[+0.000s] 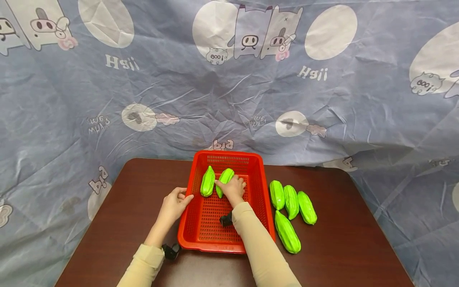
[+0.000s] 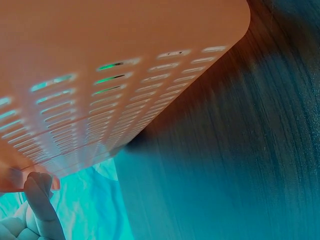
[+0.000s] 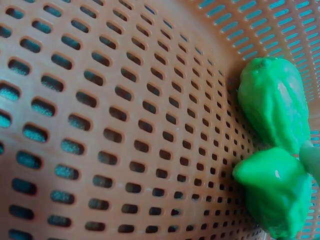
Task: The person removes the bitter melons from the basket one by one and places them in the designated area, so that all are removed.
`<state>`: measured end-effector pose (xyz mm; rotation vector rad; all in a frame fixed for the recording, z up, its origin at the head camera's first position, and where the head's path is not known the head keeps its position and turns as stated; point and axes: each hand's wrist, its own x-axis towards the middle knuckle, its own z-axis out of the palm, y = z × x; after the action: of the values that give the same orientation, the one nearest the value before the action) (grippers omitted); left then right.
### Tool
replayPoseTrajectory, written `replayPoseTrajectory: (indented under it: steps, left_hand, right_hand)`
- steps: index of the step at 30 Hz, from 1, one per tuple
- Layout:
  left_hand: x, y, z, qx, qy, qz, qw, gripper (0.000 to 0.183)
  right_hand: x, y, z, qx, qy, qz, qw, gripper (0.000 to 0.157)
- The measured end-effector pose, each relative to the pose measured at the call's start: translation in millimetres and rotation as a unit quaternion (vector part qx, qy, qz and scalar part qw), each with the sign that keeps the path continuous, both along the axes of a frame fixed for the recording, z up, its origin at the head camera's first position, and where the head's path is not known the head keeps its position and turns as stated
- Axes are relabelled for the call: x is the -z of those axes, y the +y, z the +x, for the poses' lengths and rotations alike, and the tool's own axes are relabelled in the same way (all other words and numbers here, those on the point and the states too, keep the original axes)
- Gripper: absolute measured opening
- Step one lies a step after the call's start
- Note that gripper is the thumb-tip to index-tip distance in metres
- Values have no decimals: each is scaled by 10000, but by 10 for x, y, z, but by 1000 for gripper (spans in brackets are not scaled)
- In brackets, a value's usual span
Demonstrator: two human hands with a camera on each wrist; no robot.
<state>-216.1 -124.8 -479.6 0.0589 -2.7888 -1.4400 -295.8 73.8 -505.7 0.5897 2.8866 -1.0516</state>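
A red plastic basket (image 1: 222, 235) with slotted walls stands on the table. My left hand (image 1: 173, 205) grips its left rim, thumb on top and fingers outside; in the left wrist view, curled fingers (image 2: 39, 197) show beside the basket's outer wall. Inside the basket, my right hand (image 1: 233, 189) holds a bright green bitter melon (image 1: 226, 175), with the thumb across it; the far fingers' contact is partly hidden. Another bitter melon (image 1: 208, 181) lies just left of it. Both melons rest near the basket's far end in the right wrist view, the thumb tip (image 3: 311, 156) at the edge.
To the basket's right, several more bitter melons lie on the brown table: three side by side, the rightmost one (image 1: 307, 208) among them, and one nearer melon (image 1: 287, 233). A blue-grey printed cloth (image 1: 222, 99) hangs behind the table (image 1: 340, 247).
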Motion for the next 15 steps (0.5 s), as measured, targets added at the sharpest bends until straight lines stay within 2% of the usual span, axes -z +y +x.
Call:
replayPoseTrajectory:
  steps: [6, 15]
  left_hand:
    - [-12, 1, 11, -5, 24, 11, 10000, 39]
    - [-12, -3, 0, -29, 1, -6, 10000, 40]
  right_hand:
    - [5, 5, -12, 119, 23, -71, 9999, 76]
    - [20, 33, 1, 20, 90, -707, 9975, 69]
